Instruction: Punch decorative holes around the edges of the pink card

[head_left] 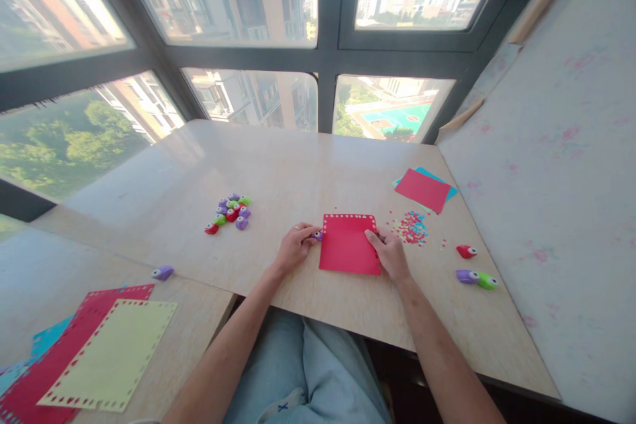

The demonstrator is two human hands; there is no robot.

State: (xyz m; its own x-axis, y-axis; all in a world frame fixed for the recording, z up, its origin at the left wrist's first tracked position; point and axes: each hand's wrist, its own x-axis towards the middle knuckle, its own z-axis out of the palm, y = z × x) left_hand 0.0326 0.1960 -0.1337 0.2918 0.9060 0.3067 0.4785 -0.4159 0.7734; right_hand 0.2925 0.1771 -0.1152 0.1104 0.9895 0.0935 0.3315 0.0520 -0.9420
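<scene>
A red paper sheet (348,245) lies flat on the wooden table (278,165) in front of me, with a row of punched holes along its top and right edges. My left hand (294,246) holds a small purple hole punch (317,235) at the sheet's left edge. My right hand (390,253) rests on the sheet's right edge, fingers pinching the paper.
A cluster of small coloured punches (229,211) sits to the left. Punched confetti (410,226) lies right of the sheet, near red and blue sheets (423,189). Red, purple and green punches (473,270) lie at right. Punched sheets (99,351) and a purple punch (163,272) lie lower left.
</scene>
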